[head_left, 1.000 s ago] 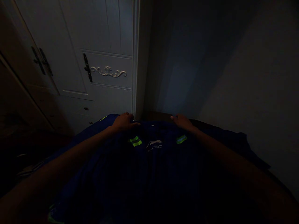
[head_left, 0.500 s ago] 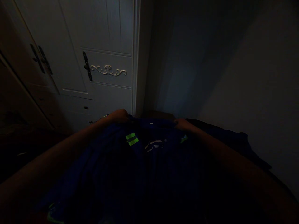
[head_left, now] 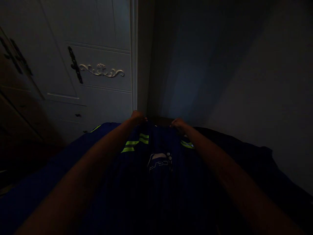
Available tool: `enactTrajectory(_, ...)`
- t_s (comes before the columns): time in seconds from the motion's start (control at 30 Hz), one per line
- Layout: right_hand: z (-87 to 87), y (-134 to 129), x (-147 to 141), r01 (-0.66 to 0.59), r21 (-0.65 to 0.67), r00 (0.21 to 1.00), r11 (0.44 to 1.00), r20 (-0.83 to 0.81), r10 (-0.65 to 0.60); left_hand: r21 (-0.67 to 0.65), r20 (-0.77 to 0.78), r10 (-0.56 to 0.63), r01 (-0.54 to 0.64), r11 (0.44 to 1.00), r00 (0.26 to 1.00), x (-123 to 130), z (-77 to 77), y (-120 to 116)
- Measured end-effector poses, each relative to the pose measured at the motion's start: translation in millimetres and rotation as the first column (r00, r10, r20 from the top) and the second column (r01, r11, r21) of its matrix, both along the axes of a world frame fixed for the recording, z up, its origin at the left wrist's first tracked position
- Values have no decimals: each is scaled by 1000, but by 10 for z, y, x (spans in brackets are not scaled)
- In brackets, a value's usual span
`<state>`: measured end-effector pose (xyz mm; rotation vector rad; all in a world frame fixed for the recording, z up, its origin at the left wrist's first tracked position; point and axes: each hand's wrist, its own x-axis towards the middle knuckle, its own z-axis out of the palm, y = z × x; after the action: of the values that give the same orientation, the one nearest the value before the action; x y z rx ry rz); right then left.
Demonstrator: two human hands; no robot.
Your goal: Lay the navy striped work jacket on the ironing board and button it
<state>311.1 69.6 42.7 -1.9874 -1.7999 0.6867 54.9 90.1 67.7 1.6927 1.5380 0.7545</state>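
Observation:
A dark blue jacket (head_left: pixel 158 182) with yellow-green stripes and a pale logo spreads across the lower part of the view. Its upper edge, near the collar, lies between my two hands. My left hand (head_left: pixel 139 117) is closed on the cloth left of the collar. On the other side, my right hand (head_left: pixel 179 124) pinches the cloth. Both arms reach forward over the garment. Deep shadow hides the jacket's lower part and most of its folds.
A pale cabinet (head_left: pixel 105 98) with dark handles and a carved ornament stands ahead on the left. To its right is a plain wall (head_left: pixel 256 98). Dark cloth (head_left: pixel 254 156) lies along the wall on the right. The room is very dim.
My hands have come closer together along the jacket's upper edge. More of the stripes and logo shows. The cabinet sits further left in view.

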Motion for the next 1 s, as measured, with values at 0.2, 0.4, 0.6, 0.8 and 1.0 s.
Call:
enactTrajectory(0.2,-574,102,-150,-16,-12,982,1000,189,18,56,-131,90,-83,995,987,44,-566,-24)
enactTrajectory(0.4,-392,-9,-161,-61,135,958,989,285,20,473,-303,-1,151,868,953,-120,-542,-462)
enactTrajectory(0.6,-176,-451,-154,-349,135,818,927,526,231,376,-704,-183,579,723,686,-97,-613,-818)
enactTrajectory(0.8,-292,-645,-37,-402,10,820,916,448,356,315,-784,-193,646,696,590,13,-639,-726)
enactTrajectory(1.0,-509,-724,123,-358,97,867,929,403,292,139,-830,-376,805,577,413,-18,-669,-756)
